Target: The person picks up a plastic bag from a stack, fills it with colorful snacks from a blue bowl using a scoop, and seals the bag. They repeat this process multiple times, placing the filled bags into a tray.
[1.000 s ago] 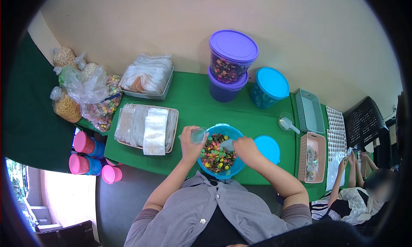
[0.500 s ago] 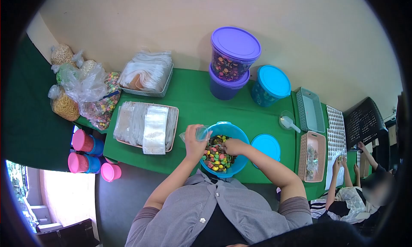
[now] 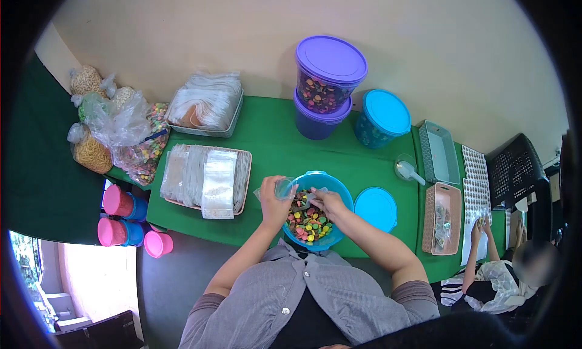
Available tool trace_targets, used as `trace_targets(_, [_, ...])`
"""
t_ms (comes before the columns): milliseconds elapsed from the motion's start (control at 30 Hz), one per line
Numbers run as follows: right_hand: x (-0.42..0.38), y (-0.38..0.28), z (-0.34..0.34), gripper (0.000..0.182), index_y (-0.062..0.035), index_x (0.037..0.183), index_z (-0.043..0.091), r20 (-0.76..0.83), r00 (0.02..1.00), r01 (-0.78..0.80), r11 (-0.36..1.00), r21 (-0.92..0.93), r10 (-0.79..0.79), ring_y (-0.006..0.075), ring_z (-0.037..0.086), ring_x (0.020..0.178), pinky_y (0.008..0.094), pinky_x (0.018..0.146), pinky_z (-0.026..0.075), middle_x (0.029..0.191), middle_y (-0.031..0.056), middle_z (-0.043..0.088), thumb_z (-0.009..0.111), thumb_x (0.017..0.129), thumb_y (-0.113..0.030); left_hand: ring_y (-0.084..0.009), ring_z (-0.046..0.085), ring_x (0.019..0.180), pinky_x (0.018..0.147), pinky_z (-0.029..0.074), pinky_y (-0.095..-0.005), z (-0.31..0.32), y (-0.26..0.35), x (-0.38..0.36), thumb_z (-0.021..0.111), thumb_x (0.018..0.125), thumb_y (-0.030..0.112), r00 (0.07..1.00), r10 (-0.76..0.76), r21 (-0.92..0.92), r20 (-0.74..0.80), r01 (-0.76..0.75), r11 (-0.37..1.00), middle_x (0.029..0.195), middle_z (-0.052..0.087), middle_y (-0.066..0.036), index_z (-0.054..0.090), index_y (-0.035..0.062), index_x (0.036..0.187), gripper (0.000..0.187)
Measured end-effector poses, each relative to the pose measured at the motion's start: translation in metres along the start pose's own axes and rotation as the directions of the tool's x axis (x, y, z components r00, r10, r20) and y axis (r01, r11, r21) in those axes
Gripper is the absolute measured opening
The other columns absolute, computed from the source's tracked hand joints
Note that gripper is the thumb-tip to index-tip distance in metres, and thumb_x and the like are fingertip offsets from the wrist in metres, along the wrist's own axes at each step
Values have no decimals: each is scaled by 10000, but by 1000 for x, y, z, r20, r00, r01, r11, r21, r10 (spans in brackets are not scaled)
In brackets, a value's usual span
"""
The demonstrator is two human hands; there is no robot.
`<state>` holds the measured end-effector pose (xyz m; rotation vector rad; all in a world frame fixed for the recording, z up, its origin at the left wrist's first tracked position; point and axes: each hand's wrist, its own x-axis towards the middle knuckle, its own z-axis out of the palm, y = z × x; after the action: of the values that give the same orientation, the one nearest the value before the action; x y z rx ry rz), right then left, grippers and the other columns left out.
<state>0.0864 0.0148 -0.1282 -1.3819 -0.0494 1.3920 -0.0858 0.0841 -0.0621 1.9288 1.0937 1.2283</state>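
Observation:
Between my arms sits a blue tub [image 3: 344, 223] of small multicoloured candies [image 3: 308, 226]. At its left rim, my left hand [image 3: 275, 202] is closed around a clear plastic cup [image 3: 284, 189], with thin clear plastic showing beside the fingers. My right hand [image 3: 328, 204] is over the tub, fingers closed together just above the candies. Something greyish and see-through shows at those fingertips, but I cannot make out its kind. Left of my left hand stands a pink basket [image 3: 247, 191] of clear plastic bags [image 3: 219, 180]. A round blue lid [image 3: 376, 210] lies right of the tub.
Lidded purple tubs [image 3: 330, 61] and a blue tub [image 3: 383, 121] stand by the wall. A scoop [image 3: 412, 172] rests in a clear container. Bagged snacks [image 3: 94, 149] are at far left. At right, a pink basket [image 3: 441, 228] lies near another person's hands [image 3: 481, 223].
My right hand has lifted slightly out of the candies, showing see-through material at its fingers. My left hand keeps the clear cup at the tub's left rim.

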Motion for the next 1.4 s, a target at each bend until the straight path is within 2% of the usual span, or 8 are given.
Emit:
trace_targets(300, [-16,-2,-14,280,-16,1024,572,-43,998,54,993,109,-50,156,613,787,270,743,564,928,85,611,609,934,-278,-309,569,908,810,455,-391,-1,0,0,789,713,142,1000,20,-30,4,-20,999,961,561,-125,557,28,995,382])
trace_targets(500, [-64,-15,-11,272,-21,1025,560,-5,990,142,974,179,-143,151,600,744,282,719,552,918,86,608,600,941,-277,-261,570,894,802,457,-357,-24,27,15,807,715,122,990,23,-99,-140,-37,994,961,548,-121,539,18,1005,408])
trace_targets(700, [-119,-47,-19,244,-18,1046,552,-55,950,311,920,239,-307,129,607,746,257,691,534,928,75,619,573,958,-245,-159,532,893,840,441,-302,-49,73,30,786,754,71,972,-32,-364,-232,-57,930,962,518,-63,487,27,1087,450])
trace_targets(900, [-166,-94,-30,174,-24,1035,578,-214,769,640,721,267,-603,96,598,749,228,655,507,978,59,628,563,961,-180,-147,545,895,828,457,-292,-37,81,30,771,745,50,985,58,-488,165,30,872,962,526,-50,484,45,1102,458])
trace_targets(967, [-179,-104,-30,170,-22,1033,584,-243,736,677,695,242,-632,95,598,752,225,656,506,990,62,629,565,959,-174,-168,583,890,802,481,-301,-21,78,23,813,702,140,922,32,-383,386,129,914,955,567,-68,519,55,1080,487])
trace_targets(1067, [-186,-106,-29,180,-10,1037,588,-290,686,725,661,193,-667,100,607,760,224,647,509,1003,72,633,566,959,-171,-228,605,901,810,490,-329,2,71,5,818,682,203,846,100,-323,523,88,942,978,581,-98,520,58,1092,528])
trace_targets(1100, [-184,-103,-29,183,-5,1031,590,-282,679,730,664,162,-678,105,612,743,227,630,512,975,75,638,567,959,-172,-284,606,939,831,485,-365,7,70,0,819,665,244,842,142,-261,520,-2,965,994,586,-122,518,49,1102,566])
trace_targets(1400, [-157,-68,-35,192,27,991,594,-222,676,691,709,-141,-703,115,622,684,243,603,525,839,87,643,579,953,-160,-344,563,997,870,452,-424,22,60,-16,816,619,207,799,187,-153,572,-120,981,1045,569,-146,506,62,1095,587])
